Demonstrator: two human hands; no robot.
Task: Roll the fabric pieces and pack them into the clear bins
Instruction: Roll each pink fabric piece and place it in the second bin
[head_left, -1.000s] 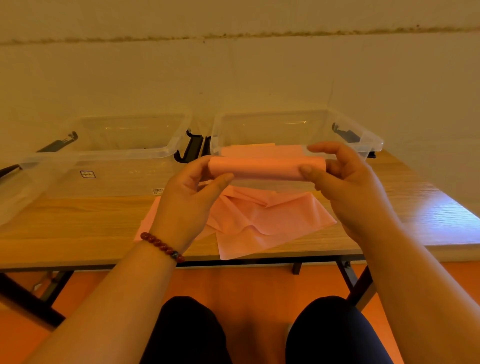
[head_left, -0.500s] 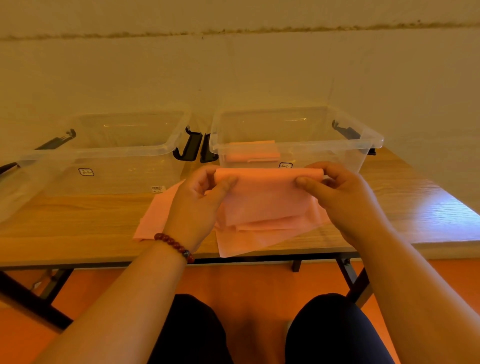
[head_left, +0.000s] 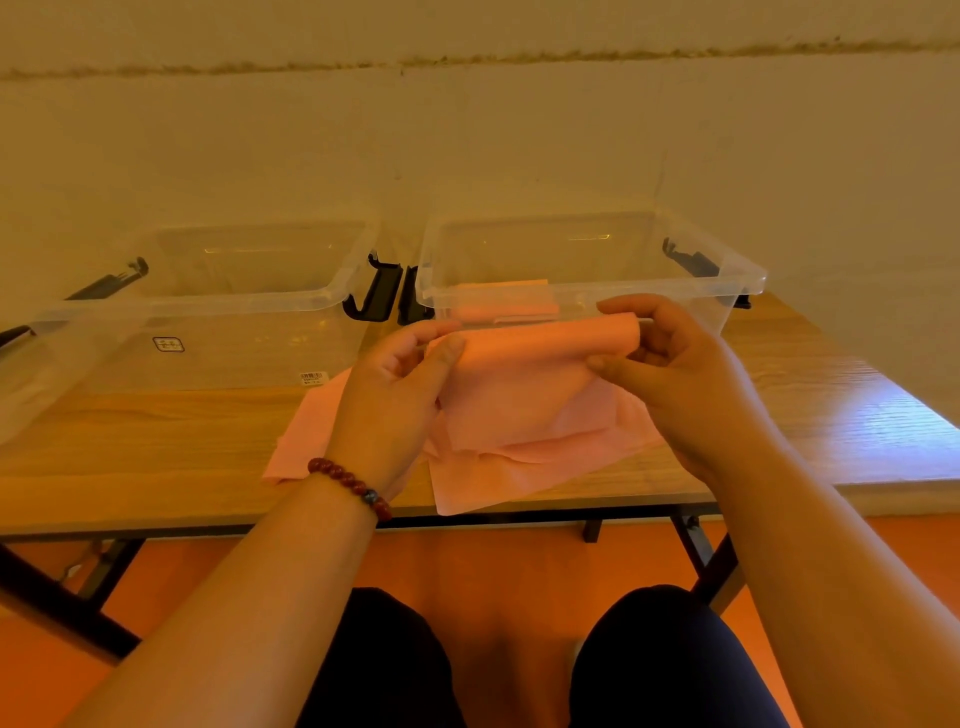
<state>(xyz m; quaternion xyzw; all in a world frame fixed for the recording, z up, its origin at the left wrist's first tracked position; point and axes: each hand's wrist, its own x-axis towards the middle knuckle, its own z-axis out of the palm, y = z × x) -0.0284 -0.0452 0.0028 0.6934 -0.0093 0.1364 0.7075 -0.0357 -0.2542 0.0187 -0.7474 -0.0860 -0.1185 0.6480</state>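
Observation:
A pink fabric piece (head_left: 524, 395) hangs just above the wooden table (head_left: 156, 441), its top edge curled into a short roll. My left hand (head_left: 400, 384) pinches the roll's left end. The right end is pinched by my right hand (head_left: 670, 374). More loose pink fabric (head_left: 493, 478) lies flat on the table under my hands. Behind them stands the right clear bin (head_left: 737, 280) with one rolled pink piece (head_left: 504, 304) inside. The left clear bin (head_left: 234, 306) holds no fabric that I can see.
Black lid latches (head_left: 382, 291) stick out between the two bins, and others sit at their outer ends. A wall rises close behind the bins. The table's front edge is near my knees, with black legs over an orange floor.
One second ago both hands held a finished roll up by the right bin; that roll now lies inside it. My hands took up a new piece and have started curling its top edge.

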